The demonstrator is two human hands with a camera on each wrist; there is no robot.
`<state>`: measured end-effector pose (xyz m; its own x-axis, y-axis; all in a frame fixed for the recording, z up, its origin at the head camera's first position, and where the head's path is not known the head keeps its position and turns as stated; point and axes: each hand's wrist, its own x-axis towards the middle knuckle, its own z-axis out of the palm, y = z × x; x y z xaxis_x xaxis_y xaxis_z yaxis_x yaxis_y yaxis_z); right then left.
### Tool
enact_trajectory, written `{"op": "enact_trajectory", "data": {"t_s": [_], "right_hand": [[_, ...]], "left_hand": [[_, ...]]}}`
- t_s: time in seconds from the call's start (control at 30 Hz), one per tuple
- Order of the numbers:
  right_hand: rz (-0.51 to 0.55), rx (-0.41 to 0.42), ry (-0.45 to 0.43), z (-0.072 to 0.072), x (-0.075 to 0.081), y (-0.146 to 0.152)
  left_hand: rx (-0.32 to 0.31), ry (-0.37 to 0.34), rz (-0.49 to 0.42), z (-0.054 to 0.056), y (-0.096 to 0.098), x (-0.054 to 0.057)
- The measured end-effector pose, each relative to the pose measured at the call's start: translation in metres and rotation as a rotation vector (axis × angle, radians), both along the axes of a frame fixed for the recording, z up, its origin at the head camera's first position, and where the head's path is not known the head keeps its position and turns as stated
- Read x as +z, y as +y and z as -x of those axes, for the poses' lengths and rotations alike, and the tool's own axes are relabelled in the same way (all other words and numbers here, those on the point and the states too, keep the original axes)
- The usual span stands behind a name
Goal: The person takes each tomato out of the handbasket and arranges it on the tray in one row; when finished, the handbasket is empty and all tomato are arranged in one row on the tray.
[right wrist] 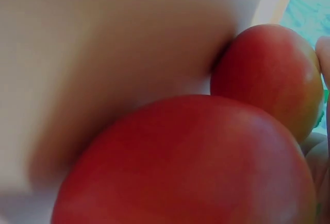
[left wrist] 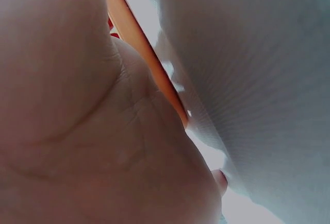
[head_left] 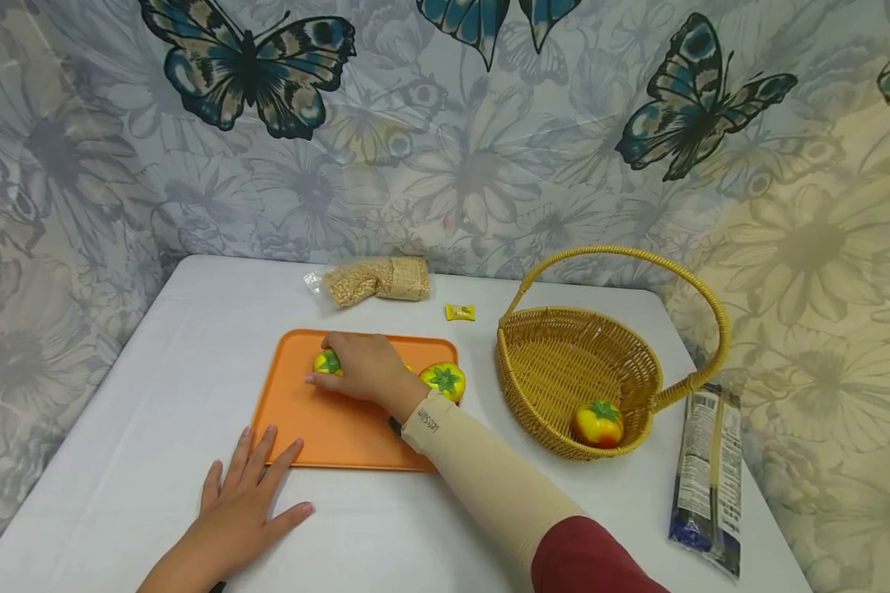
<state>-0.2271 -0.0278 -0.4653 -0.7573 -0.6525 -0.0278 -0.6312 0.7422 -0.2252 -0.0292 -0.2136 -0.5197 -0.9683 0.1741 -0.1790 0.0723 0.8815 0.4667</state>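
Observation:
My right hand (head_left: 367, 366) reaches over the orange tray (head_left: 326, 436), its fingers and thumb curled round a tomato (head_left: 327, 362) with a yellow-green top and green leaves. The right wrist view shows this tomato (right wrist: 265, 74) with its red side, fingertips along its right edge. A nearer red tomato (right wrist: 191, 167) fills the lower part there. Another tomato (head_left: 443, 380) sits at the tray's right side, just past my wrist. Flat on the table before the tray's lower left edge, my left hand (head_left: 241, 511) has its fingers spread and holds nothing.
Right of the tray stands a wicker basket (head_left: 515, 395) with a tall arched handle; one tomato (head_left: 598, 424) lies inside. Behind the tray are a clear bag of beige grains (head_left: 371, 280) and a small yellow packet (head_left: 460, 312). A dark printed package (head_left: 707, 478) lies at the right edge.

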Motion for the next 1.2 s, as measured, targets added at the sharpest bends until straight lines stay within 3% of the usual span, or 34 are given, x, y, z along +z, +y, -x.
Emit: {"op": "enact_trajectory", "data": {"t_s": [0.33, 0.67, 1.0, 1.2], "right_hand": [[-0.074, 0.007, -0.037, -0.002, 0.004, -0.003], [-0.109, -0.038, -0.048, -0.001, 0.005, -0.002], [-0.070, -0.055, -0.051, -0.006, 0.012, 0.007], [0.023, -0.085, -0.056, -0.011, 0.021, 0.022]], "left_hand": [[0.000, -0.005, -0.004, 0.001, -0.001, 0.001], [-0.004, 0.009, 0.001, 0.002, -0.001, 0.000], [-0.002, -0.012, 0.010, 0.003, 0.000, 0.000], [-0.001, -0.019, 0.002, 0.002, 0.001, 0.000]]}}
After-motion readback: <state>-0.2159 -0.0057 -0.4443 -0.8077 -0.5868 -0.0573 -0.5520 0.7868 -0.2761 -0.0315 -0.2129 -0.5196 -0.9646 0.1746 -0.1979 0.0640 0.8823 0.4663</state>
